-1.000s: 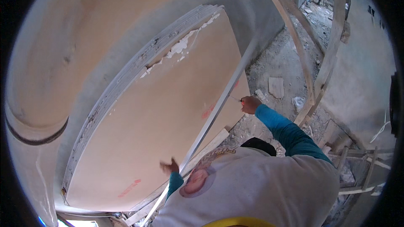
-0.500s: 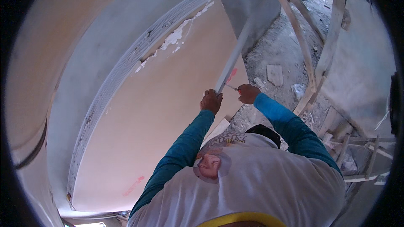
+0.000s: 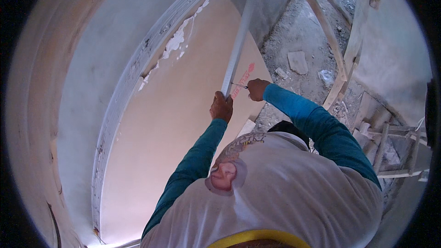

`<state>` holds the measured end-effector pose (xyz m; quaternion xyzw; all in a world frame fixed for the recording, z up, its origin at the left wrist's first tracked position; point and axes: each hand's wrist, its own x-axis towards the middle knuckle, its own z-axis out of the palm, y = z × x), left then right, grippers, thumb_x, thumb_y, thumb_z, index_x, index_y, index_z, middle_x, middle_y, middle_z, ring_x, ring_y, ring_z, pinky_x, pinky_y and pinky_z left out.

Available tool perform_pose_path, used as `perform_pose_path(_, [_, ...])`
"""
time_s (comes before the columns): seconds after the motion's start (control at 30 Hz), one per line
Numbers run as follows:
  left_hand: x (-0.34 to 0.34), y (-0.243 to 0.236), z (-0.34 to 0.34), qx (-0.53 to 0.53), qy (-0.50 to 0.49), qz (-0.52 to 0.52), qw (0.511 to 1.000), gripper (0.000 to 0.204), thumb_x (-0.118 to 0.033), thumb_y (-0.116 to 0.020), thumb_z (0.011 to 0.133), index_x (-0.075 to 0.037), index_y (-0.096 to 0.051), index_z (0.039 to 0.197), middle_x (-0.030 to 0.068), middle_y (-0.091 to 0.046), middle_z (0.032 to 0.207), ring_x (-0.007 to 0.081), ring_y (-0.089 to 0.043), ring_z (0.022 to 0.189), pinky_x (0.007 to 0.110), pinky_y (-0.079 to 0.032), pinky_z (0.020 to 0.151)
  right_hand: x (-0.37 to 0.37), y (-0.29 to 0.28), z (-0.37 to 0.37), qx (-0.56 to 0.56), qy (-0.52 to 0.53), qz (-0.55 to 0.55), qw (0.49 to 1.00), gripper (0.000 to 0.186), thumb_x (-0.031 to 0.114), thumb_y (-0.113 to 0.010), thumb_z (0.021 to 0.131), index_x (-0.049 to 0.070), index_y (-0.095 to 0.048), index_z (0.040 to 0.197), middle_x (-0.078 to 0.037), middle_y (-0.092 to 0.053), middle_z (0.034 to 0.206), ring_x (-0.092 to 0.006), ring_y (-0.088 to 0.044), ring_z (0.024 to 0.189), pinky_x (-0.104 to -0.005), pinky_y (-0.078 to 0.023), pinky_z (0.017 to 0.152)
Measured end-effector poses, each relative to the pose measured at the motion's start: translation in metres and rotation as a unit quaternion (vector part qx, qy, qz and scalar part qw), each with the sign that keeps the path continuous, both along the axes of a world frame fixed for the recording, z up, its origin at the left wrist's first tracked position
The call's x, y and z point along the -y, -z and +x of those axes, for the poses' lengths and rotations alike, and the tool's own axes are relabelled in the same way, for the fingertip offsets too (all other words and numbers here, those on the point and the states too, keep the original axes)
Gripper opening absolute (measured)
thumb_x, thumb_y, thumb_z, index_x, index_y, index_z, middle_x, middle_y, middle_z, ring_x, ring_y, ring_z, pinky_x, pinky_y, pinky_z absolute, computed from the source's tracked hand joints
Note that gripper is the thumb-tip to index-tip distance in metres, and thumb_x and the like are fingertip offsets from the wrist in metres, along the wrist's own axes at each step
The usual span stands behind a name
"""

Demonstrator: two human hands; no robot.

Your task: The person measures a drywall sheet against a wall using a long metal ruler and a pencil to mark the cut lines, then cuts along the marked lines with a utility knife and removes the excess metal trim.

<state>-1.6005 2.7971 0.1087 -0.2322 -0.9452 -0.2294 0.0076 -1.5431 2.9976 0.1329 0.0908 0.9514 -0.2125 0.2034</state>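
Note:
My left hand [image 3: 222, 108] is closed round a long, straight, light grey metal bar [image 3: 236, 50], which extends upward from it over the face of a large beige board [image 3: 151, 156]. My right hand [image 3: 258, 90] grips a small thin tool [image 3: 241, 85], whose tip is at the bar's right side, a little above my left hand. Red printing marks the board beside the tool. The board fronts a stack of sheets leaning on a grey wall, with chipped white material along its upper edge.
Curved-looking timber members [image 3: 326, 27] stand at right over a rubble-strewn floor [image 3: 287, 32] with a broken slab [image 3: 297, 63] and crumpled plastic [image 3: 326, 77]. More wooden pieces [image 3: 381, 149] sit lower right, beside a grey wall [image 3: 390, 64]. Another wall edge curves along the left.
My left hand has moved up from low on the board and closed round the bar. My right hand and tool have moved slightly up and left in the picture; the view has shifted.

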Motion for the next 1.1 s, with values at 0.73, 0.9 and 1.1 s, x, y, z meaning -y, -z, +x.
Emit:
perform_pose_path(0.73, [0.021, 0.012, -0.062, 0.043, 0.037, 0.048, 0.997, 0.041, -0.029, -0.066, 0.079, 0.002, -0.056, 0.103, 0.0255, -0.067, 0.086, 0.0397, -0.068, 0.076, 0.047, -0.055, 0.071, 0.032, -0.002, 0.062, -0.145, 0.028, -0.107, 0.983, 0.035, 0.029, -0.062, 0.091, 0.000, -0.061, 0.110, -0.021, -0.069, 0.094, -0.0423, -0.067, 0.093, -0.0510, -0.053, 0.080])
perform_pose_path(0.9, [0.024, -0.006, -0.045, 0.310, 0.067, 0.184, 0.930, 0.032, -0.027, -0.070, 0.085, 0.000, -0.058, 0.097, 0.0097, -0.062, 0.071, 0.0169, -0.062, 0.057, 0.033, -0.054, 0.052, 0.019, -0.002, 0.056, -0.156, 0.076, -0.114, 0.978, 0.033, 0.032, -0.057, 0.094, 0.001, -0.061, 0.104, -0.022, -0.068, 0.098, -0.0413, -0.066, 0.096, -0.0534, -0.052, 0.083])
perform_pose_path(1.1, [0.024, -0.022, -0.027, 0.337, 0.049, 0.167, 0.925, 0.027, -0.026, -0.069, 0.088, -0.001, -0.061, 0.095, 0.0055, -0.059, 0.067, 0.0136, -0.058, 0.055, 0.030, -0.052, 0.049, 0.018, 0.004, 0.041, -0.151, 0.047, -0.085, 0.984, 0.035, 0.034, -0.055, 0.095, 0.001, -0.062, 0.107, -0.023, -0.068, 0.101, -0.0418, -0.065, 0.100, -0.0544, -0.051, 0.085])
